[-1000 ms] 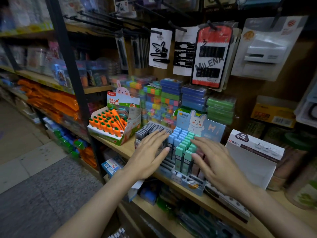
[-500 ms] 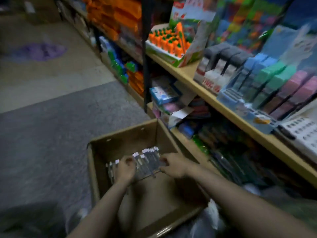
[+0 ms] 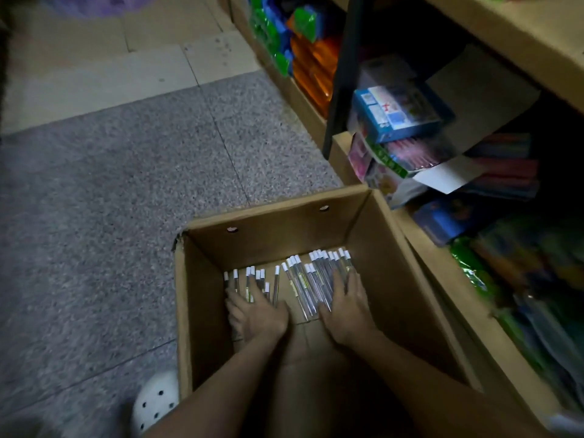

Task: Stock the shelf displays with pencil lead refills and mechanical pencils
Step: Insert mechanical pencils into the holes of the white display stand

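1. Clear plastic tubes with white caps, likely pencil lead refills, lie loose on the floor of a cardboard box, in two loose groups: a few on the left, a thicker bunch on the right.
2. Left hand lies flat on the left group, fingers spread and fairly straight, no grip visible.
3. Right hand lies over the near ends of the right bunch, fingers spread wide, pressing rather than pinching.
4. Step, as I judge it: gathering stock from the box, nothing lifted yet.
5. Next move calls for raking both groups together, curling fingers under a bundle, keeping tubes parallel so none slip.
6. Box sits on grey speckled floor, just beside the low wooden shelf with coloured packs.
7. White perforated shoe near the box's left corner.
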The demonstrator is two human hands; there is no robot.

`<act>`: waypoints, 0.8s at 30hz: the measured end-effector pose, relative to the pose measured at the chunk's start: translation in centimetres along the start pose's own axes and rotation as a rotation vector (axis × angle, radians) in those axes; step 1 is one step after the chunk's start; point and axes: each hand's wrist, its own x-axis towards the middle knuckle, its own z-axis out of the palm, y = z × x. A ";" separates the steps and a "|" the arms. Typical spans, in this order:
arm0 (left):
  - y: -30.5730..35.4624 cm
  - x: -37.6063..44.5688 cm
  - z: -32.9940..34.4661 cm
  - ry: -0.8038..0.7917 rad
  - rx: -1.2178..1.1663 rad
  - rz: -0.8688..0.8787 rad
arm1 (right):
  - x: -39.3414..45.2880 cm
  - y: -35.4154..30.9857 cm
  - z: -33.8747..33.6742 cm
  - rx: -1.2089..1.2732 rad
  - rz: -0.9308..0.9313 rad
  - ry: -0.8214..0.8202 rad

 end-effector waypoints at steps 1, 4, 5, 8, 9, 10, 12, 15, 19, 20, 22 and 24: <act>-0.2 0.5 0.4 -0.003 -0.008 -0.031 | 0.2 0.0 0.6 -0.011 0.018 0.018; -0.4 0.6 1.7 0.045 -0.010 -0.066 | 0.0 -0.4 2.1 -0.065 0.074 0.054; -0.3 0.3 2.1 0.073 -0.009 -0.048 | -0.2 -0.7 2.4 -0.059 0.081 0.058; 0.2 -1.0 2.8 0.159 -0.088 0.043 | -0.9 -1.5 2.7 0.010 0.009 0.073; 0.2 -1.4 2.9 0.195 -0.105 0.080 | -1.1 -1.6 2.6 0.022 -0.029 0.099; 0.2 -1.6 2.9 0.220 -0.115 0.105 | -1.1 -1.7 2.3 0.031 -0.046 0.138; 0.1 -1.3 2.6 0.217 -0.140 0.078 | -0.5 -1.4 1.4 0.056 0.001 0.183; 0.0 -0.2 1.8 0.150 -0.186 -0.060 | 0.9 -0.8 0.3 0.153 0.119 0.121; 0.3 0.5 1.5 0.182 -0.186 -0.048 | 1.8 -1.1 0.2 0.108 0.142 0.123; 0.4 0.7 1.6 0.189 -0.184 -0.049 | 2.0 -1.1 0.4 0.090 0.153 0.134; 0.4 1.1 1.7 0.209 -0.186 -0.063 | 2.5 -1.0 0.4 0.079 0.184 0.151; 0.5 1.7 1.6 0.217 -0.201 -0.106 | 3.1 -0.8 0.3 0.100 0.212 0.148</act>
